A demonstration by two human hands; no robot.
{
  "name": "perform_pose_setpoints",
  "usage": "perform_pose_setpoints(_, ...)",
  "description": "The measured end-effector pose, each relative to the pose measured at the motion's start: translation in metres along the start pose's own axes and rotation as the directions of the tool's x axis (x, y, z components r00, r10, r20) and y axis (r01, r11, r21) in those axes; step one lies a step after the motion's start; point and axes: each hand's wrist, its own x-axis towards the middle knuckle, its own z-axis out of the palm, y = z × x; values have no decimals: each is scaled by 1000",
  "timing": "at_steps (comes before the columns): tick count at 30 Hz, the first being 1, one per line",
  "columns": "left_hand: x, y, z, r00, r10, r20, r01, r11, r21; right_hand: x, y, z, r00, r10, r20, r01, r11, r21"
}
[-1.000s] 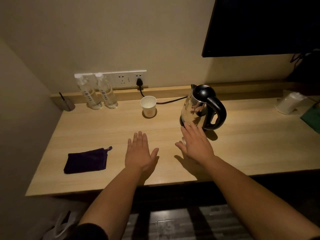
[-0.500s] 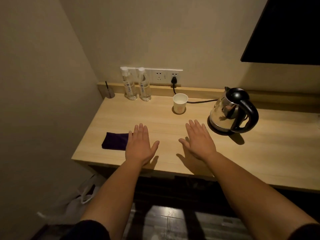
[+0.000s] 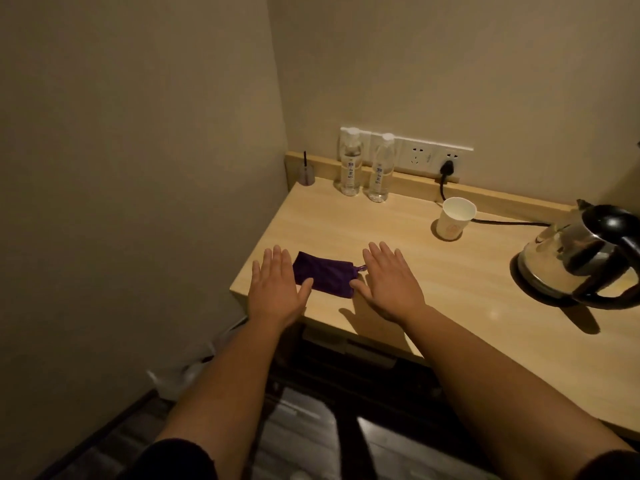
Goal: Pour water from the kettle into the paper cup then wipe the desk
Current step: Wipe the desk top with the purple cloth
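A folded purple cloth (image 3: 323,278) lies near the front left corner of the wooden desk (image 3: 398,237). My left hand (image 3: 277,289) hovers flat over the cloth's left end, fingers spread, thumb over the fabric. My right hand (image 3: 389,280) is flat and open just right of the cloth, holding nothing. A white paper cup (image 3: 454,218) stands upright farther back on the desk. The steel kettle (image 3: 575,261) with its black handle and lid sits on its base at the far right, partly cut off by the frame edge.
Two clear water bottles (image 3: 363,168) stand against the back ledge below the wall sockets (image 3: 429,155), where the kettle's black plug (image 3: 446,168) is inserted. A small cup with a dark stick (image 3: 306,173) is in the back left corner. The side wall is close on the left.
My view has swung left, and both open hands have moved left from near the kettle to either side of the purple cloth. Kettle, cup and cloth have stayed in place.
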Motion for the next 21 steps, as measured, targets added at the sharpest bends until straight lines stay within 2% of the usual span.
perform_pose_setpoints(6, 23, -73, 13, 993, -120, -12, 120, 992, -49, 45, -52, 30, 992, -117, 52, 118, 993, -13)
perform_pose_setpoints(11, 48, -114, 38, 970, -242, 6, 242, 968, -74, 73, -70, 69, 976, -179, 121, 184, 983, -28)
perform_pose_setpoints(17, 79, -121, 68, 895, -431, 113, 445, 867, -225, 93, -64, 87, 962, -201, 188, 203, 979, 4)
perform_pose_setpoints(21, 98, -108, 89, 844, -488, 221, 536, 785, -310, 96, -55, 98, 940, -241, 243, 249, 968, -4)
